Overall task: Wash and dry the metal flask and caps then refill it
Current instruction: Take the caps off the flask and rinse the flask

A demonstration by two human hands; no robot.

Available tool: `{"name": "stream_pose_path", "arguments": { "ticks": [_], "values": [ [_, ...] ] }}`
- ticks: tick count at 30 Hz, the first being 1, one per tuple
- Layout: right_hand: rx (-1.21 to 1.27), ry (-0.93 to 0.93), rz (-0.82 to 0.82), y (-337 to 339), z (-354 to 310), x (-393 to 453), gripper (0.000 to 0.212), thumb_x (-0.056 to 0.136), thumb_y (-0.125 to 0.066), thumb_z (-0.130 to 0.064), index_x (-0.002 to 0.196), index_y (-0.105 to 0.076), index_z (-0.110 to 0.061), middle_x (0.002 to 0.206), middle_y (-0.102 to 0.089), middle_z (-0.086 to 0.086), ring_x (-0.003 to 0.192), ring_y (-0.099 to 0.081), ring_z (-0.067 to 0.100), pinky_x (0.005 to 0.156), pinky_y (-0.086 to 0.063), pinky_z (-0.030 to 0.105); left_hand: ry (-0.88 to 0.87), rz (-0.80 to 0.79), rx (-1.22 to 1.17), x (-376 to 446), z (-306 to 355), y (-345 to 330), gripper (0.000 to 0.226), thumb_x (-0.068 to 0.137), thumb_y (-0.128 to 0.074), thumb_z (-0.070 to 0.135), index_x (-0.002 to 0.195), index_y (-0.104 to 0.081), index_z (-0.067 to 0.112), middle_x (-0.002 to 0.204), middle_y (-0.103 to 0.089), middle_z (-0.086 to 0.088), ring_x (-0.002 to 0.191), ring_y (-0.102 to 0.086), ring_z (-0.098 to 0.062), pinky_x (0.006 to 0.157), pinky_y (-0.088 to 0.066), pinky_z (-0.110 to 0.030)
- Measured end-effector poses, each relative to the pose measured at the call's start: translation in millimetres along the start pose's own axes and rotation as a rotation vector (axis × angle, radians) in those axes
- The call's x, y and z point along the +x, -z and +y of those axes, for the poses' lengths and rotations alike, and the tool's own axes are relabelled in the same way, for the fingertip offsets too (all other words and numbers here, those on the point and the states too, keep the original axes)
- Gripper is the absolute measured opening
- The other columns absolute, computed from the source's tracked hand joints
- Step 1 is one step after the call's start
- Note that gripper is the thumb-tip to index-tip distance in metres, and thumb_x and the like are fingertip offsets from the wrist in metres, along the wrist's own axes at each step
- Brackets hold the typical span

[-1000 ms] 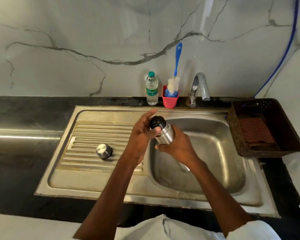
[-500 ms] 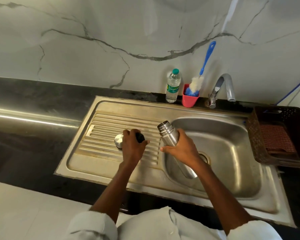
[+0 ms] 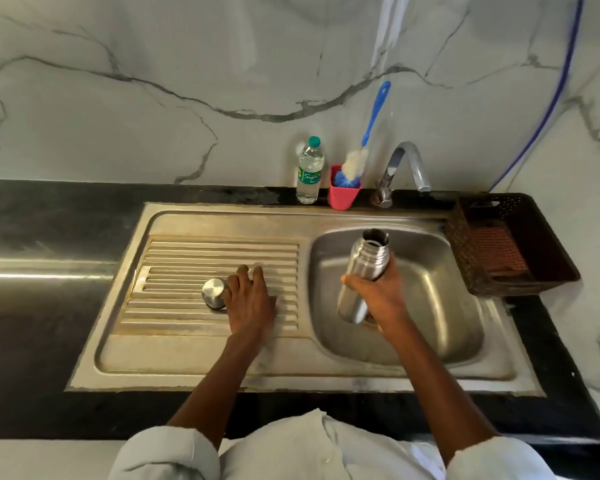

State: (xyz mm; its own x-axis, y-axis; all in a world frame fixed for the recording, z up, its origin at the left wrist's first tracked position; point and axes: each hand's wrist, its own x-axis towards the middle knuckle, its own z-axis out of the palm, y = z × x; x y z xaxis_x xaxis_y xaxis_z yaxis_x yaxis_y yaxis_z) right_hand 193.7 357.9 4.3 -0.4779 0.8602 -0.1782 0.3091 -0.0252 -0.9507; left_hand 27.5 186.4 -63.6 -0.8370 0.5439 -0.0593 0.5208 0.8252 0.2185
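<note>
Head view, downward over sink

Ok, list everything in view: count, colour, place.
flask: 1, silver, open, held over the sink bowl
metal cap: 1, silver, on the ribbed drainboard
sink: 1, steel, set in the black counter
tap: 1, chrome, behind the bowl
water bottle: 1, clear with green cap, by the wall
cup: 1, pink, beside the bottle
bottle brush: 1, blue and white, standing in the cup
basket: 1, dark brown, right of the sink
cloth: 1, reddish, in the basket
left hand: on the drainboard beside the metal cap
right hand: grips the flask
</note>
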Motion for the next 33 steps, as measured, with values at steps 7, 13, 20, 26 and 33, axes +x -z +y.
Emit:
{"name": "stream_pose_path", "arguments": {
  "ticks": [7,13,20,26,33],
  "values": [
    [0.040,-0.015,0.028,35,-4,-5,0.058,0.068,-0.090,-0.002,0.117,-0.061,-0.018,0.100,-0.074,0.000,0.085,-0.071,0.006,0.075,-0.056,0.025,-0.197,0.012,-0.206,5,37,-6,0.053,0.101,-0.062,0.033,0.151,-0.049,0.020,0.156,-0.046,-0.003,0.147,-0.035,-0.026,0.119,-0.024,-0.049],
    [-0.110,0.009,0.046,49,-2,16,0.071,0.069,-0.091,-0.007,0.125,-0.048,-0.018,0.105,-0.069,-0.006,0.087,-0.067,0.000,0.074,-0.053,0.017,-0.262,-0.260,-0.104,32,66,-16,0.081,0.104,-0.055,0.049,0.167,-0.014,0.019,0.176,-0.011,-0.006,0.163,-0.005,-0.026,0.128,0.003,-0.056],
    [-0.872,-0.020,-0.170,65,15,49,0.072,0.071,-0.081,-0.052,0.127,-0.043,-0.029,0.120,-0.066,-0.002,0.110,-0.063,0.027,0.095,-0.046,0.045,-0.270,-0.509,0.026,59,75,-50,0.110,0.102,-0.049,0.063,0.161,0.028,0.011,0.168,0.036,-0.011,0.156,0.031,-0.029,0.128,0.013,-0.056],
    [-1.394,-0.078,-0.371,55,25,95,0.072,0.064,-0.082,-0.055,0.125,-0.052,-0.032,0.121,-0.066,0.001,0.112,-0.062,0.027,0.096,-0.039,0.046,-0.294,-0.408,0.020,51,70,-76,0.129,0.093,-0.065,0.059,0.157,0.036,0.010,0.163,0.044,-0.012,0.153,0.036,-0.033,0.128,0.013,-0.055],
    [-1.687,-0.105,-0.547,38,14,123,0.053,0.065,-0.086,-0.040,0.111,-0.064,-0.027,0.107,-0.063,-0.002,0.107,-0.061,0.023,0.095,-0.037,0.044,-0.289,-0.392,0.028,52,67,-81,0.134,0.088,-0.072,0.058,0.160,0.030,0.010,0.167,0.039,-0.013,0.155,0.033,-0.034,0.127,0.012,-0.055]
  ]
}}
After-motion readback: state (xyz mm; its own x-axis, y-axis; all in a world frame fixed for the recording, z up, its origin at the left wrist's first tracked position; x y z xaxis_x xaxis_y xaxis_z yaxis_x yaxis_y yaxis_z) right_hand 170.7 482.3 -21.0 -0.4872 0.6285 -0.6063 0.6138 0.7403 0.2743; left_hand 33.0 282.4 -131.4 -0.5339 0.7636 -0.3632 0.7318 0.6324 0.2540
